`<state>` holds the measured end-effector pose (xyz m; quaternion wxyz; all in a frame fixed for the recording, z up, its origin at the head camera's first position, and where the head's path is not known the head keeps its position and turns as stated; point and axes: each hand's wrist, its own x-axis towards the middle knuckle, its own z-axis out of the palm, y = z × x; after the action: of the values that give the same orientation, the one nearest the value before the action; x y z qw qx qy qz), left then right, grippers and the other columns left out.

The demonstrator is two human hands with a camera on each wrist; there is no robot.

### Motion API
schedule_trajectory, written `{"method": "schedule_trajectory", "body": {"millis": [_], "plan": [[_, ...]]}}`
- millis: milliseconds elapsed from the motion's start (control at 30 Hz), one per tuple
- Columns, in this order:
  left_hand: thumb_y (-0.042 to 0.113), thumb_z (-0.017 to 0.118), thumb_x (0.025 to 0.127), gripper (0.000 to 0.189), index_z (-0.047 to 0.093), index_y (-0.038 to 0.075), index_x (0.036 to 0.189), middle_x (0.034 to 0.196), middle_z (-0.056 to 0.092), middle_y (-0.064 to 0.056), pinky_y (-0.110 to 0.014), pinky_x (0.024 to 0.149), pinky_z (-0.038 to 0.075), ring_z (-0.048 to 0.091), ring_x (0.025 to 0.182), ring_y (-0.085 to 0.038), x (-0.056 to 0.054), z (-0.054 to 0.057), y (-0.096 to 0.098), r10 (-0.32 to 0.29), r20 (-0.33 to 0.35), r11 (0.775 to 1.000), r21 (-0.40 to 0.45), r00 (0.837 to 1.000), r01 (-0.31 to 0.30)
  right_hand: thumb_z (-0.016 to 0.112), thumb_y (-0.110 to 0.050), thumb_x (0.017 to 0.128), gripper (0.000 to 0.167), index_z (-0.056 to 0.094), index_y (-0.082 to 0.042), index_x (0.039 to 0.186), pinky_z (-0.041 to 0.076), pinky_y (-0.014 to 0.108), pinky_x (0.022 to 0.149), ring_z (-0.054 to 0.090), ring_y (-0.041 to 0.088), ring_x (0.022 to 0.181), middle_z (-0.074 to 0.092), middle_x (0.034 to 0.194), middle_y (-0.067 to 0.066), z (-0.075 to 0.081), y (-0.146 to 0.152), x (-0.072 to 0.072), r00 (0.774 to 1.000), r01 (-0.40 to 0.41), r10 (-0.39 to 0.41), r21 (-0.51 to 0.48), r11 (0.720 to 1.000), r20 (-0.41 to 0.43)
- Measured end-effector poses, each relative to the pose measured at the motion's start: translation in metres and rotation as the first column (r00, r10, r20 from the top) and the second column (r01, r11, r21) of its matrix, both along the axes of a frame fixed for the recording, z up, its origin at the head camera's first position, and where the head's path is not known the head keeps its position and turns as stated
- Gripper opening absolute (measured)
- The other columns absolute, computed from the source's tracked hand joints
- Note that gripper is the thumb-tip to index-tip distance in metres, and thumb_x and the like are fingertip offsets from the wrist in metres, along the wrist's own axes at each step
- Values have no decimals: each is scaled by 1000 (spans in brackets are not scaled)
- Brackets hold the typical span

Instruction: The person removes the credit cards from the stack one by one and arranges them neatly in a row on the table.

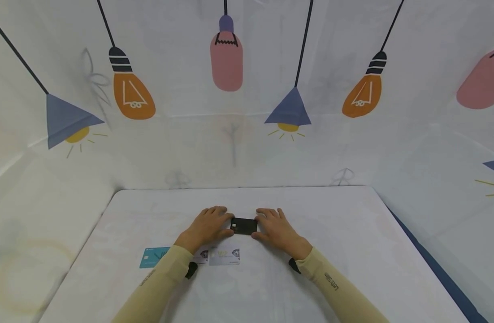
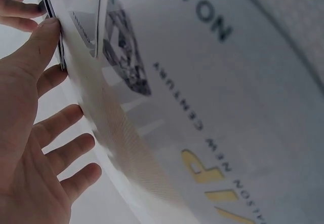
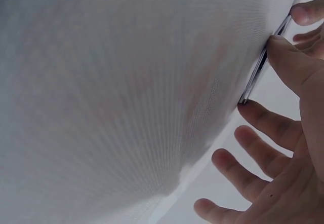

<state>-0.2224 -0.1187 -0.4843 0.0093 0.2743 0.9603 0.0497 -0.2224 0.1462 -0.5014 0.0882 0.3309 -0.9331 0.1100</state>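
Note:
A black bank-style card (image 1: 244, 226) with a silver chip lies flat on the white table (image 1: 331, 215). My left hand (image 1: 208, 226) pinches its left end between thumb and index finger, the other fingers spread loosely. At the right end, my right hand (image 1: 277, 231) does the same. Seen edge-on in the right wrist view, the dark card (image 3: 255, 72) shows thin layers, like a small stack. Closer to me lies a white VIP card (image 1: 224, 256) with a dark ornament; its gold letters fill much of the left wrist view.
Left of the VIP card, a second white card (image 1: 200, 256) is partly covered by the left forearm. A teal card (image 1: 153, 257) with a chip lies farther left, its right part behind the sleeve (image 1: 166, 273). White sheeting (image 1: 239, 152) printed with lamps surrounds the table.

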Motion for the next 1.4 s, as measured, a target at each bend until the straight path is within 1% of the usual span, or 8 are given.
{"method": "schedule_trajectory", "body": {"millis": [167,300,400,633,833,967,1200,1400], "plan": [[54,61,98,58,56,18,143,148,50,-12,-56,110,39,47,136,-34,1,1,-1,-15,-30,1000,-6,999,15,72,-46,92,52,64,-6,125,36,66,106,50,38,131,53,144,16,2,0,0,1000,4,-4,14,1000,12],[55,60,98,59,56,19,143,148,50,-10,-54,111,39,46,137,-32,-1,-3,-1,-14,-50,1000,-14,999,14,70,-47,94,54,63,-6,128,35,66,108,48,38,133,51,146,16,4,-1,1,999,14,-15,26,1000,34],[54,61,97,58,56,19,143,148,50,-11,-53,112,38,46,137,-32,-1,-4,-2,-19,-60,1000,-5,998,18,70,-46,94,54,62,-6,129,35,65,109,48,37,133,51,147,15,5,-1,1,999,13,-13,26,1000,29],[53,62,97,58,57,16,141,147,52,-11,-52,111,39,46,136,-31,1,-4,-5,-56,-103,998,30,993,60,67,-46,95,55,60,-6,132,34,63,111,47,34,135,49,149,14,6,0,2,1000,13,-14,56,998,21],[54,61,97,59,57,15,142,147,51,-11,-52,114,36,44,139,-32,4,-6,-5,-64,-97,997,45,993,68,69,-46,94,54,61,-7,130,35,65,110,49,35,134,50,148,13,7,1,5,1000,4,-5,54,999,11],[54,61,98,60,56,15,142,148,51,-11,-51,115,34,43,140,-32,6,-7,-4,-70,-98,997,32,993,74,69,-46,94,53,60,-7,131,35,65,110,48,35,134,49,149,13,7,3,8,1000,4,-5,67,998,17],[53,63,96,59,58,11,138,144,54,-13,-53,112,38,47,136,-35,9,-8,-3,-121,-171,992,25,978,127,70,-45,94,55,60,-6,131,37,65,109,49,36,134,49,149,14,8,6,11,1000,-5,4,75,997,4],[54,62,97,60,58,10,137,143,55,-13,-53,112,39,48,135,-36,14,-6,-1,-150,-210,988,-1,966,153,69,-45,94,56,59,-5,133,34,66,110,48,36,135,49,150,13,9,8,15,1000,-21,21,52,998,9]]}}
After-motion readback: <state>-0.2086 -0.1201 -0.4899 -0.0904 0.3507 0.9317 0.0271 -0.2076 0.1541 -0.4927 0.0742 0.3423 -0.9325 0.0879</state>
